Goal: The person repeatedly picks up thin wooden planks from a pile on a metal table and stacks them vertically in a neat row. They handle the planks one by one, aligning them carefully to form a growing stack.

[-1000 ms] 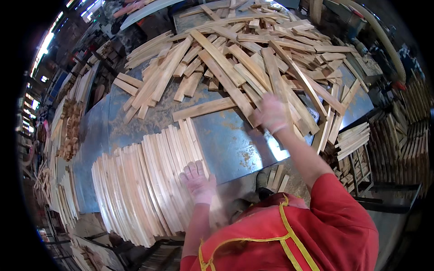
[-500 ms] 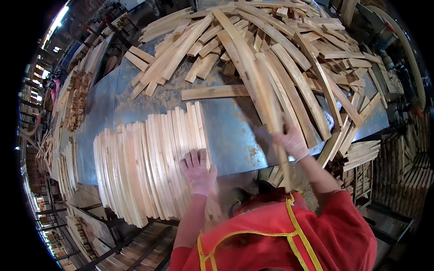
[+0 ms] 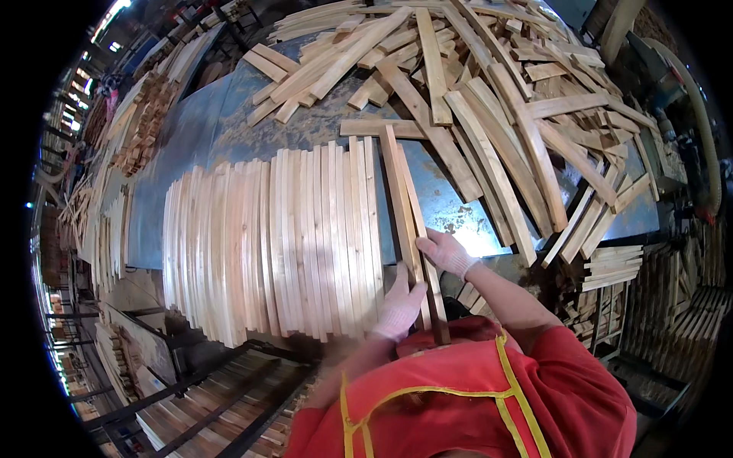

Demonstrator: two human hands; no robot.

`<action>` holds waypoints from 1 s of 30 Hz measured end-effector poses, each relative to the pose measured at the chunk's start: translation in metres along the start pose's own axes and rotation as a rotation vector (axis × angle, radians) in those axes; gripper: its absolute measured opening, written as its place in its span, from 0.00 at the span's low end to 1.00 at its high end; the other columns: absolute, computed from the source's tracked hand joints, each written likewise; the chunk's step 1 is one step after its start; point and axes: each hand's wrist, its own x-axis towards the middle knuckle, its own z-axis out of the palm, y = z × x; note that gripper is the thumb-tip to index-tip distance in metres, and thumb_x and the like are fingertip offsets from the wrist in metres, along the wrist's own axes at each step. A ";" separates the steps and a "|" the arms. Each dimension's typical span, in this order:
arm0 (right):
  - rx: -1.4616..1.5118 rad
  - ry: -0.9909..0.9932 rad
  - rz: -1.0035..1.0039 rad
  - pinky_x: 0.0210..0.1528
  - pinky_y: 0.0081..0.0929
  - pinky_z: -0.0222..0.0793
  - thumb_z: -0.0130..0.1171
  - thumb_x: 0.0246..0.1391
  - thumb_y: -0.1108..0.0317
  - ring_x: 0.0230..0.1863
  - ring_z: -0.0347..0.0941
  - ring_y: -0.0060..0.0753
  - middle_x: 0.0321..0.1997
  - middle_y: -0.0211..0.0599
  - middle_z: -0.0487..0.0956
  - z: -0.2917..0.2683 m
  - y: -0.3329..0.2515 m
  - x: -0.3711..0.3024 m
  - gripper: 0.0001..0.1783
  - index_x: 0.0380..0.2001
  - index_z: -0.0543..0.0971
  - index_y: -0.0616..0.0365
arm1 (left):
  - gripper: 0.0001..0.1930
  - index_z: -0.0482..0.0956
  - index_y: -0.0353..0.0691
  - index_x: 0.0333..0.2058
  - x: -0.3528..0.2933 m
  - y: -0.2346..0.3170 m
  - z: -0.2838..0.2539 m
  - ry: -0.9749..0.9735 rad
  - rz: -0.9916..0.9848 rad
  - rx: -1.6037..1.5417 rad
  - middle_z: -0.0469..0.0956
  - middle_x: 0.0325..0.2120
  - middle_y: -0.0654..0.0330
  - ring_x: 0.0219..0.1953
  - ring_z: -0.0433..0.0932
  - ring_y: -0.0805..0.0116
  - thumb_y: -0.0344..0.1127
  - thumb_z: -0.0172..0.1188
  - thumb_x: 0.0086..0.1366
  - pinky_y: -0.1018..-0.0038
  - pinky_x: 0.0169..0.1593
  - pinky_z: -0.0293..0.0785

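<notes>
Two long wooden slats [image 3: 401, 206] stand close together between my hands, their near ends reaching toward my red apron [image 3: 435, 374]. My gloved left hand [image 3: 400, 307] grips them from the left side, low down. From the right, my gloved right hand [image 3: 449, 254] has its fingers closed on the slats' edge. Just left of them lies a tight row of pale slats [image 3: 259, 244], set side by side, with near ends jutting past the table edge. The fingertips are partly hidden behind the wood.
A loose heap of boards [image 3: 489, 114] covers the far and right parts of the blue metal table [image 3: 183, 137], which bears sawdust. One board [image 3: 382, 128] lies crosswise beyond the row. Dark metal racks [image 3: 221, 397] with wood stand below left; stacked pieces [image 3: 615, 267] sit at right.
My right hand has brought wood from the heap leftward to the row. My left hand has left the row's top and now grips the slats. The row appears wider at its right end.
</notes>
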 end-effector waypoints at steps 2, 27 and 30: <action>-0.245 0.001 -0.019 0.62 0.52 0.73 0.47 0.68 0.40 0.55 0.79 0.70 0.51 0.68 0.83 -0.005 -0.008 0.022 0.37 0.58 0.77 0.66 | 0.40 0.60 0.46 0.75 -0.014 0.006 -0.017 -0.171 0.022 0.250 0.78 0.58 0.33 0.61 0.76 0.34 0.56 0.57 0.69 0.50 0.65 0.71; -0.106 0.029 -0.118 0.69 0.29 0.69 0.51 0.51 0.78 0.68 0.75 0.38 0.68 0.47 0.79 -0.260 0.002 0.081 0.41 0.73 0.69 0.65 | 0.37 0.72 0.38 0.67 0.057 -0.031 -0.071 0.473 0.568 0.571 0.70 0.67 0.49 0.70 0.66 0.47 0.49 0.69 0.63 0.54 0.73 0.62; 0.291 -0.104 -0.227 0.69 0.26 0.69 0.50 0.46 0.85 0.69 0.73 0.33 0.72 0.44 0.75 -0.226 0.034 0.017 0.47 0.76 0.64 0.67 | 0.24 0.79 0.33 0.57 0.032 -0.022 -0.083 0.562 0.471 0.032 0.78 0.57 0.48 0.59 0.75 0.48 0.38 0.68 0.65 0.59 0.66 0.72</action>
